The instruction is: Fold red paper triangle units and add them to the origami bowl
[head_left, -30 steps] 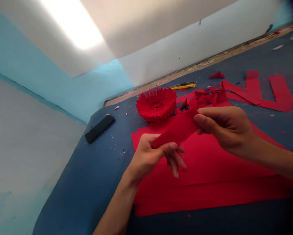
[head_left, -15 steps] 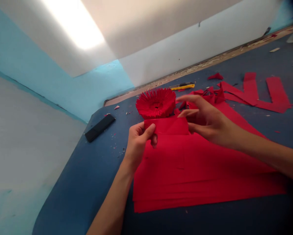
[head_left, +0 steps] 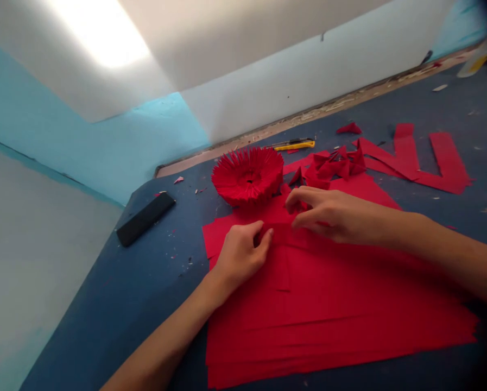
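My left hand (head_left: 242, 248) is closed, thumb and forefinger pinching the left end of a small folded piece of red paper (head_left: 279, 232). That piece is lowered over a stack of large red paper sheets (head_left: 333, 293), and red on red makes its outline hard to follow. At its right end hovers my right hand (head_left: 328, 214), fingers curled, with a gap between forefinger and thumb. Just beyond my hands sits a round, pleated red paper flower (head_left: 248, 176) with spiky edges. Several small folded red paper pieces (head_left: 328, 165) lie heaped beside it, partly behind my right hand.
A yellow utility knife (head_left: 294, 145) lies behind the flower. Long red paper strips (head_left: 442, 171) spread across the right of the blue table (head_left: 92, 304). A black oblong object (head_left: 146, 218) lies at left. Paper bits litter the table, which meets a wall at the back.
The small red paper has come down from upright between my hands toward the stack. My left hand has turned over it, palm down. My right hand has lowered, its fingers more curled.
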The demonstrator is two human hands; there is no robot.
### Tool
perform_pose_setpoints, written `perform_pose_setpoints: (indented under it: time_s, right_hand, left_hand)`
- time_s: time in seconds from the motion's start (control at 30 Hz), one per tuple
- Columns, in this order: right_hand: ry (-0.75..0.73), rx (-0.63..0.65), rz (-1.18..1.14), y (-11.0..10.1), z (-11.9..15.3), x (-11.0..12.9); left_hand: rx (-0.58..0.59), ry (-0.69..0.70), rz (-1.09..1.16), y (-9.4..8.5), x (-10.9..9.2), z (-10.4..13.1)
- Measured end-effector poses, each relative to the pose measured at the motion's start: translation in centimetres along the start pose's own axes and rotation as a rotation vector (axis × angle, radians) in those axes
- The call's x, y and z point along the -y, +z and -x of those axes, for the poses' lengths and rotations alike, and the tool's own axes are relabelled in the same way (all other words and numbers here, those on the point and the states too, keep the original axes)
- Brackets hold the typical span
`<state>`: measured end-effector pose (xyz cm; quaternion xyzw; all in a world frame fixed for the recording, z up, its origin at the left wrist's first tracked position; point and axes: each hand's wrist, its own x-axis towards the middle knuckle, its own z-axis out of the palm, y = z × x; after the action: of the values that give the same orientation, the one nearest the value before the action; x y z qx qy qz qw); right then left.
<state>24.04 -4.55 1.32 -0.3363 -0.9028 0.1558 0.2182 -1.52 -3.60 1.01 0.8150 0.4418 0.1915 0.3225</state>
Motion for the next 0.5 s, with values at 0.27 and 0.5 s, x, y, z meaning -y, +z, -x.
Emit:
perform_pose_setpoints:
  time_s: [0.27, 0.5]
  right_hand:
    - [0.088, -0.021, -0.213, 1.6, -0.2, -0.1]
    - [0.276, -0.071, -0.265, 1.0, -0.3, 1.2]
  left_hand:
    - [-0.128, 0.020, 0.002, 0.2, -0.4, 1.1]
    - [-0.058, 0.153, -0.152, 0.6, -0.9, 1.9]
